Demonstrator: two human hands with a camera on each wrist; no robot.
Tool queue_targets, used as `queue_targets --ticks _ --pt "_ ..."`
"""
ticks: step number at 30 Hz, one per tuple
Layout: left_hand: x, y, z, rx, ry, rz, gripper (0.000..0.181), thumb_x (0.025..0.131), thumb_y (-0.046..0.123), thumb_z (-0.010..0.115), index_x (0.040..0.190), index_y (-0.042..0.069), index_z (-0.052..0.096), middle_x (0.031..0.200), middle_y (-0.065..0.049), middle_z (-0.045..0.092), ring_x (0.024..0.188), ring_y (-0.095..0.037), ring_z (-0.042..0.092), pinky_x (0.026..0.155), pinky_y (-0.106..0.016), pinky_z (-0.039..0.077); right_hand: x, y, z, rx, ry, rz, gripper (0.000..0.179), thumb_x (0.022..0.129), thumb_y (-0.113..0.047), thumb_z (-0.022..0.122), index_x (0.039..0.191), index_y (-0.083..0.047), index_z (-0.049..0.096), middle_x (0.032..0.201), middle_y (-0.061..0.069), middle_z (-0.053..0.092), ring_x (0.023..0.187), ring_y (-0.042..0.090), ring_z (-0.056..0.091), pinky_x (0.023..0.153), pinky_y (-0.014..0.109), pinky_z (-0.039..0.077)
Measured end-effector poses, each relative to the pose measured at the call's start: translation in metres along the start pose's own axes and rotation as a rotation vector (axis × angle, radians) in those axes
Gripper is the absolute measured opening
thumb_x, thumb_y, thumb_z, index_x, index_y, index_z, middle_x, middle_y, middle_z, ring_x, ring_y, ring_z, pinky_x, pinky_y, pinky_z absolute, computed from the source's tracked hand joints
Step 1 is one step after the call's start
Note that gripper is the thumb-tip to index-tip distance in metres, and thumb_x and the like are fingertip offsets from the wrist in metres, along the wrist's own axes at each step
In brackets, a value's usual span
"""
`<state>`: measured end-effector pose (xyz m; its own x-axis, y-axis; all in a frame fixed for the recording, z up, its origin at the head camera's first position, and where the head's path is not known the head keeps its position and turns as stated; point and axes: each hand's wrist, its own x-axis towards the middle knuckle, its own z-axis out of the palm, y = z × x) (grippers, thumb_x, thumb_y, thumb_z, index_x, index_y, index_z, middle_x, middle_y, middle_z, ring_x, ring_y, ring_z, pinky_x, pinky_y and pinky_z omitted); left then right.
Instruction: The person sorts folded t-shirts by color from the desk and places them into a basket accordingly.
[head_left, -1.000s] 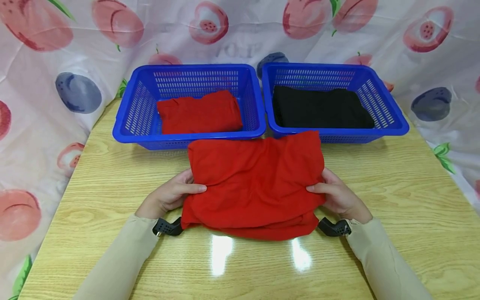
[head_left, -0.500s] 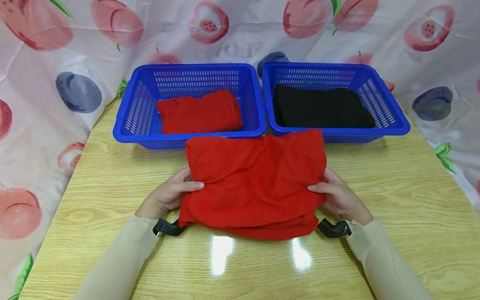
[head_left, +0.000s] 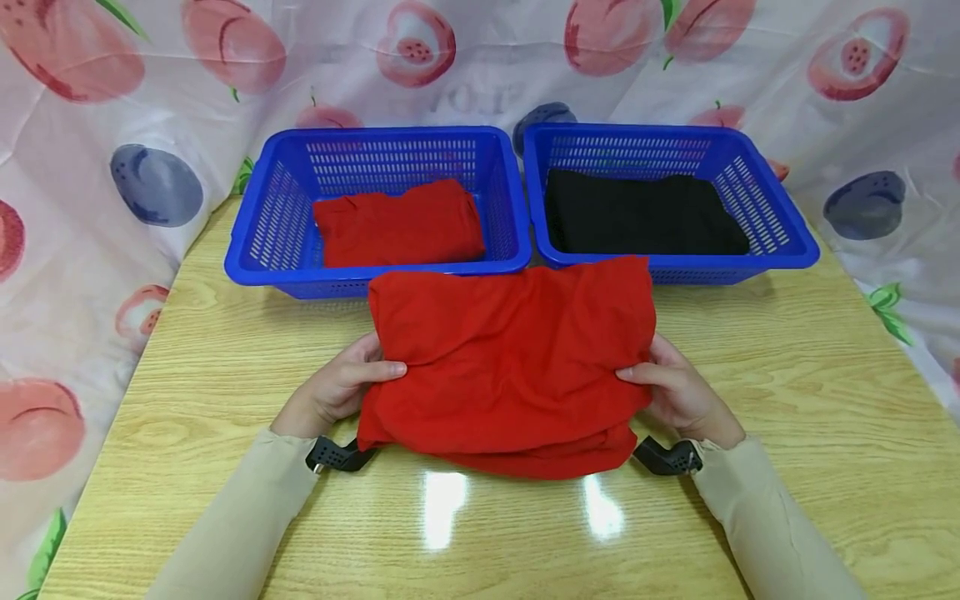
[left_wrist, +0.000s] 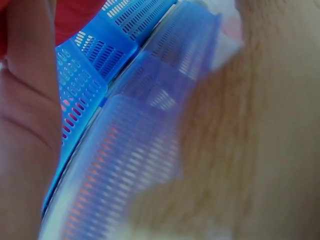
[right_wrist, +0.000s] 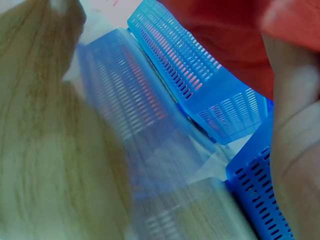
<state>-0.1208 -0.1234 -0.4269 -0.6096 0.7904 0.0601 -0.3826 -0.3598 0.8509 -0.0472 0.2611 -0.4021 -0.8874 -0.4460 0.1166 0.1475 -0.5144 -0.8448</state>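
A folded red cloth [head_left: 510, 367] is held up between both hands in the head view, its lower layers hanging in a loose edge toward the person. My left hand [head_left: 341, 387] grips its left side, thumb laid on top and the other fingers mostly hidden behind. On the right side my right hand [head_left: 682, 396] pinches it the same way. The cloth's far edge overlaps the front rims of two blue baskets. Red fabric [right_wrist: 230, 45] also hangs beside the right hand in the right wrist view.
The left blue basket [head_left: 378, 272] contains another folded red cloth [head_left: 401, 225]. A folded black cloth [head_left: 641, 217] lies in the right blue basket [head_left: 791, 250]. Both stand side by side at the back of the wooden table [head_left: 517, 550], before a fruit-print curtain [head_left: 495, 50].
The red cloth has risen slightly toward the baskets and been drawn a little wider, with both hands keeping their grip. The baskets and their contents have not moved.
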Motion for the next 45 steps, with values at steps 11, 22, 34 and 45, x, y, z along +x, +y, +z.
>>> queue_targets --ticks 11,22,34,45 --pt "0.0 0.004 0.005 0.007 -0.041 0.021 0.036 0.085 -0.002 0.047 0.12 0.008 0.045 0.116 -0.004 0.053 0.105 -0.017 0.051 0.092 -0.031 0.04 -0.002 -0.005 0.003 -0.043 -0.026 -0.001 0.047 0.081 0.021 0.027 0.118 -0.003 0.045 0.11 0.01 0.053 0.097 0.022 0.057 0.08 0.034 0.049" --pt "-0.001 0.011 0.01 0.028 0.062 0.069 0.037 0.083 -0.005 0.045 0.118 0.009 0.046 0.111 -0.004 0.054 0.101 -0.017 0.053 0.088 -0.03 0.043 -0.004 -0.008 0.009 -0.088 0.011 -0.017 0.044 0.082 0.018 0.029 0.117 -0.005 0.043 0.11 0.009 0.052 0.096 0.02 0.058 0.079 0.031 0.049" --pt "0.006 0.01 0.004 -0.005 0.182 0.195 0.042 0.087 -0.009 0.037 0.127 0.005 0.035 0.117 -0.009 0.049 0.1 -0.021 0.054 0.086 -0.032 0.045 0.007 0.006 0.003 0.103 0.068 -0.105 0.039 0.088 0.016 0.026 0.122 0.0 0.037 0.113 0.013 0.049 0.097 0.025 0.055 0.084 0.034 0.047" --pt "0.007 0.015 0.003 -0.047 0.205 0.231 0.048 0.089 -0.007 0.037 0.134 0.004 0.026 0.12 -0.013 0.047 0.098 -0.022 0.056 0.084 -0.033 0.047 0.01 0.014 0.002 0.143 0.074 -0.073 0.033 0.089 0.014 0.026 0.114 -0.001 0.042 0.096 0.01 0.055 0.076 0.019 0.059 0.067 0.026 0.049"
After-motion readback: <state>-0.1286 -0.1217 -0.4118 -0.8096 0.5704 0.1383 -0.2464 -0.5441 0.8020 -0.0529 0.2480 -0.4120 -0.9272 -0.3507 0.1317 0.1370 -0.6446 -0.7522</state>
